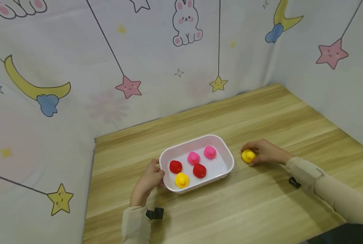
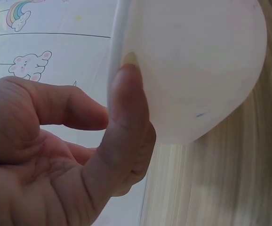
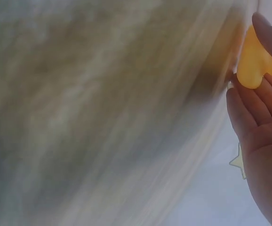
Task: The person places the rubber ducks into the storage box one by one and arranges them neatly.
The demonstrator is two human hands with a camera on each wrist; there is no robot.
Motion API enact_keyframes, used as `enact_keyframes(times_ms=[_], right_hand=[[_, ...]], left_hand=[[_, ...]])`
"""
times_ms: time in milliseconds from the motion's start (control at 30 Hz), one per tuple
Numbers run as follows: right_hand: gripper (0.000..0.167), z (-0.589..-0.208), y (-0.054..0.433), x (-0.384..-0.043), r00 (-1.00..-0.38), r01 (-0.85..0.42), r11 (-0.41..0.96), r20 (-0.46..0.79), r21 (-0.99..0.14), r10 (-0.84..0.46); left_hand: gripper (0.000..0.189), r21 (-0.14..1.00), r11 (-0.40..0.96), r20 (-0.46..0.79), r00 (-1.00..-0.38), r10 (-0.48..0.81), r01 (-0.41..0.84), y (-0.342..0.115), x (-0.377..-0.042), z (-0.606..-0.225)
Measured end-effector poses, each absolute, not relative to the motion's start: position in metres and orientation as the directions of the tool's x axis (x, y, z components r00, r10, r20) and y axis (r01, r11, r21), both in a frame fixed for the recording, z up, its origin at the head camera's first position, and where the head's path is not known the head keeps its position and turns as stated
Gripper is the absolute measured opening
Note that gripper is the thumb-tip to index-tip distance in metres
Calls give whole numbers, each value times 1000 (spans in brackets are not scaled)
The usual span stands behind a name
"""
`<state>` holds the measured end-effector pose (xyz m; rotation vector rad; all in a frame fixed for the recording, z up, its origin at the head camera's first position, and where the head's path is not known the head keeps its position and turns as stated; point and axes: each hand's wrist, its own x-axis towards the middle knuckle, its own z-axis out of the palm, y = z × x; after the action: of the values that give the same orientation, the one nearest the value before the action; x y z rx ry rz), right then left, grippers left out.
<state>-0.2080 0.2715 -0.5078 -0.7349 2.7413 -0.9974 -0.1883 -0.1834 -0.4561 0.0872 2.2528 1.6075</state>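
Observation:
My left hand (image 1: 147,178) grips the left end of a white oval-cornered plastic tray (image 1: 214,167). In the left wrist view, the thumb (image 2: 126,101) lies along the tray's end, with the fingers partly hidden behind it. Inside the tray sit two red toy ducks (image 1: 176,166), two pink toy ducks (image 1: 210,152) and one yellow toy duck (image 1: 182,180). To the right of the tray, my right hand (image 1: 268,152) pinches another yellow rubber duck (image 1: 248,156) between thumb and fingers, low at the tabletop. The right wrist view shows that duck only partly, at its right edge.
The wood-grain table (image 1: 205,213) meets a pale fabric backdrop (image 1: 157,64) printed with a rabbit, stars and moons at the back and sides. Dark straps (image 1: 155,213) are at both wrists. A dark shape (image 1: 346,234) fills the lower right corner.

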Motion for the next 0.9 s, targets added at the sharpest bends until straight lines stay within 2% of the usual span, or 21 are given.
enact_keyframes(times_ms=[200, 467, 767, 900], right_hand=[[54, -505, 277, -210, -869, -359, 603, 18, -713, -495], [65, -482, 271, -215, -896, -229, 516, -29, -825, -443], [60, -469, 263, -222, -908, -223, 490, -3, -843, -418], [57, -460, 258, -227, -899, -293, 521, 46, -801, -435]], left_hand=[[51, 927, 342, -254, -929, 268, -154, -183, -188, -458], [51, 918, 366, -262, -926, 272, -152, -187, -190, -457], [50, 922, 355, -258, -928, 269, -154, -187, -190, -457], [49, 918, 363, -266, -928, 262, -161, -187, -190, -455]])
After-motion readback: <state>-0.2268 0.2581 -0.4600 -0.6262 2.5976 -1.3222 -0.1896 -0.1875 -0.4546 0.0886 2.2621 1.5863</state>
